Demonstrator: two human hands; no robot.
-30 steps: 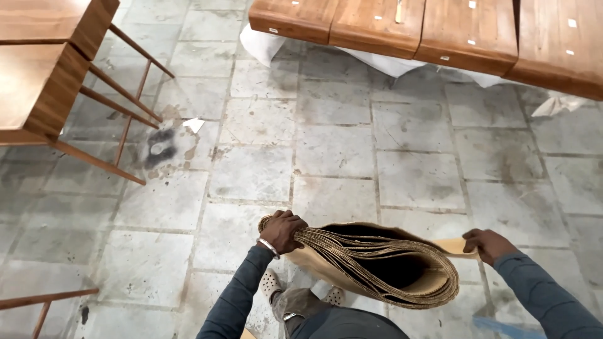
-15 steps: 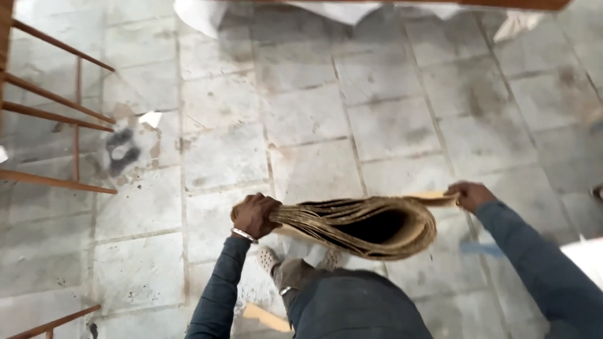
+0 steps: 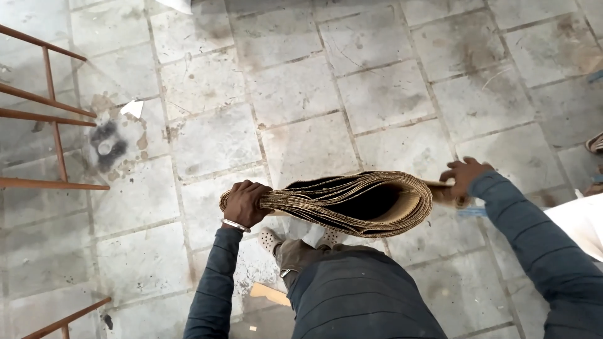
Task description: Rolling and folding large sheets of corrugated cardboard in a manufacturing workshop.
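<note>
Head view, looking straight down past a dark blue torso and two dark blue sleeves onto a floor (image 3: 301, 94) of grey stone slabs, stained and scuffed.

Left hand (image 3: 245, 202) closed in a fist around the pinched left end of a stack of brown sheets (image 3: 352, 202), knuckles up, a thin metal bangle (image 3: 236, 225) at the wrist. Right hand (image 3: 461, 179) at the opposite end of the same stack, fingers curled over the flat edges that stick out there; gripping, though the fingertips partly hidden behind the sheets.

Stack of brown sheets held in the air between both hands, in front of the body and above the floor, touching neither slab nor furniture. Many thin layers, folded over on themselves into a long flattened loop: tight and narrow at the left, bulging open toward the right, a dark hollow showing inside. Exact material hard to tell; cardboard-like in colour and edge.

Below the stack, a pale perforated shoe (image 3: 271, 238) just visible, planted on the floor. Near it, lower in the picture, a small scrap of brown board (image 3: 270, 293) lying flat on a slab.

At the left edge, rusty red metal bars (image 3: 50, 113) of a frame, horizontal rails and one upright, well apart from the hands. Beside them a dark smudge on the floor with a white paper scrap (image 3: 132, 108) close by. At the far right edge, a bit of white cloth (image 3: 581, 216), cut off by the picture's border.
</note>
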